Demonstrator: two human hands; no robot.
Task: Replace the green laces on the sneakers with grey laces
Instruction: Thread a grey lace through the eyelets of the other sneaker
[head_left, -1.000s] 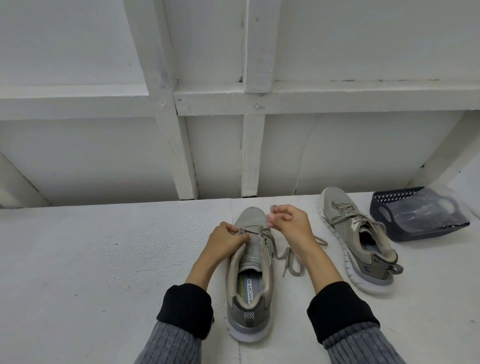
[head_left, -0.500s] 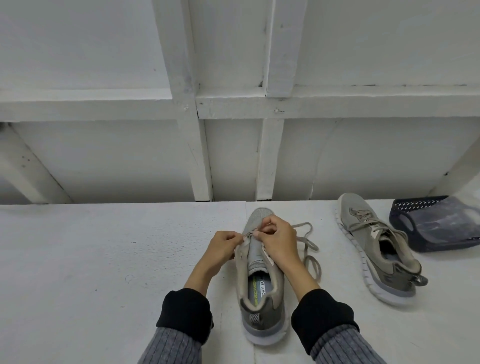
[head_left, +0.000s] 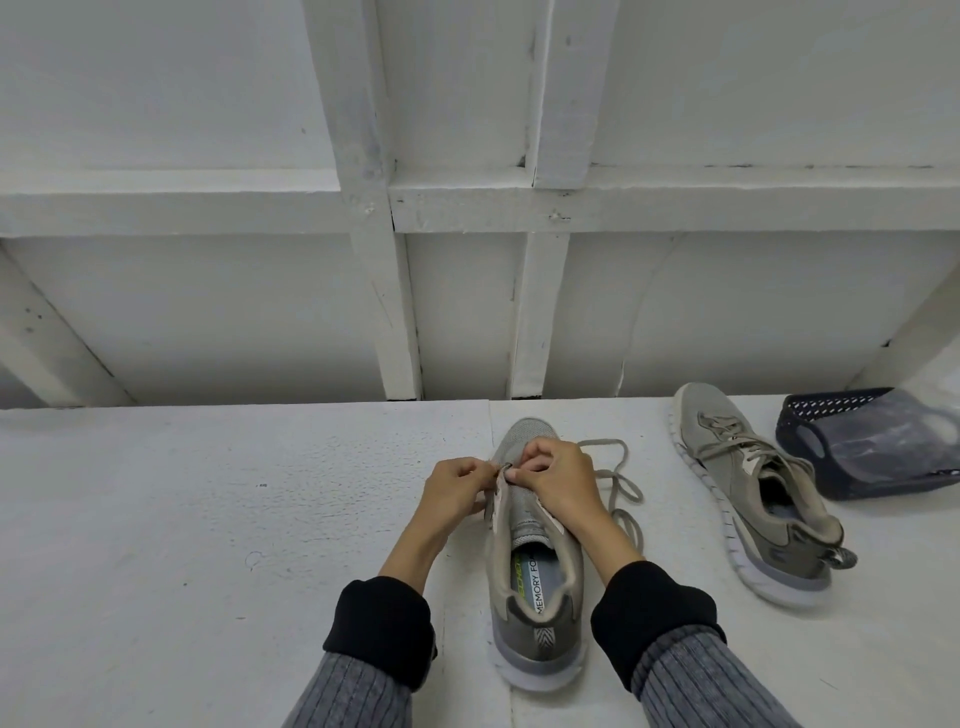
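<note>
Fingertips (head_left: 511, 474) pinching flat lace (head_left: 618, 486) (probably), mesh sneaker (head_left: 535, 566)

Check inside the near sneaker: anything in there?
Near sneaker: only the printed insole shows, nothing on it. Toe end is hidden by the tongue and both hands.

I see a white bench (head_left: 208, 519), rough and scuffed, a seam running front to back. Behind it stands a white wall (head_left: 727, 78) braced with painted beams (head_left: 363, 208). Far right, a dark perforated basket (head_left: 841, 462) lies tilted on the bench, clear plastic (head_left: 893, 441) inside.
</note>
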